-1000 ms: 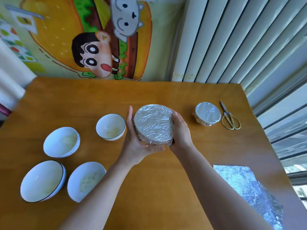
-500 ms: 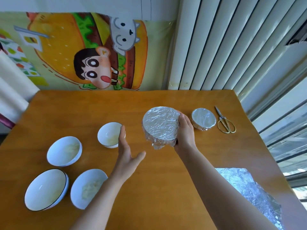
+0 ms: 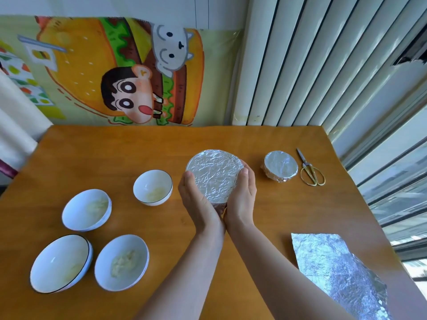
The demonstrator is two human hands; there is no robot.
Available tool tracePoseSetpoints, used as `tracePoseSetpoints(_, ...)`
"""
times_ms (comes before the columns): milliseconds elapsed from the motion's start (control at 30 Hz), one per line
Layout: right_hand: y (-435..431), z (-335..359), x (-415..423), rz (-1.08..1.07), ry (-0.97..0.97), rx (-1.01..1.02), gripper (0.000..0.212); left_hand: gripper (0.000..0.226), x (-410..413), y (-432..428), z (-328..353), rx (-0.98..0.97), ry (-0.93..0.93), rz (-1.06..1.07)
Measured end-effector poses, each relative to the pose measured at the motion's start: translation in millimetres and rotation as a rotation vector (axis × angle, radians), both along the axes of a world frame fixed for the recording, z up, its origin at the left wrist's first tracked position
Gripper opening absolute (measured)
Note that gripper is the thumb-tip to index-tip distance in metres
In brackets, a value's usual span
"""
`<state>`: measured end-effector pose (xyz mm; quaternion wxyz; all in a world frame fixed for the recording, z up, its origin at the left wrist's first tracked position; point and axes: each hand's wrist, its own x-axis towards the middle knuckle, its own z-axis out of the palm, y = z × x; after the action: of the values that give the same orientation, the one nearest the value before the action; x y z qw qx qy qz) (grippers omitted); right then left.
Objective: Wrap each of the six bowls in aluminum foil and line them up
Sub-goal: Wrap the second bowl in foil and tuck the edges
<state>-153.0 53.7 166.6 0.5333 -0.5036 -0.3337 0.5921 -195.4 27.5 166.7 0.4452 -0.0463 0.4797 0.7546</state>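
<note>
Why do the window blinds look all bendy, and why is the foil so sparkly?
Head view: the wide-angle lens bows the white vertical blinds and the edges of the orange-brown wooden table; daylight from the right-hand window glints off the crinkled silver foil-wrapped bowl that the left hand and right hand hold.

The wrapped bowl [image 3: 215,174] hides its underside; the foil sheet [image 3: 335,273] runs off frame.
</note>
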Motion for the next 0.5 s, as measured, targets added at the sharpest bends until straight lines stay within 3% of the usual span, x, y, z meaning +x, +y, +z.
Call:
tracePoseSetpoints(167,-8,-2,-2,0.065,-0.004,0.009,0.029,0.059,-5,-6,-2,0.031,-0.067,-0.02)
tracePoseSetpoints(300,-13,1,7,0.239,-0.038,0.024,0.031,0.069,-19,-7,-6,0.001,-0.078,-0.042)
tracePoseSetpoints(367,-9,-5,18,0.319,-0.112,0.046,0.037,0.07,-28,-9,-7,-0.03,-0.088,-0.052)
tracePoseSetpoints(500,12,-5,40,0.362,-0.249,0.171,0.063,0.047,-45,-14,-2,-0.117,-0.091,-0.128)
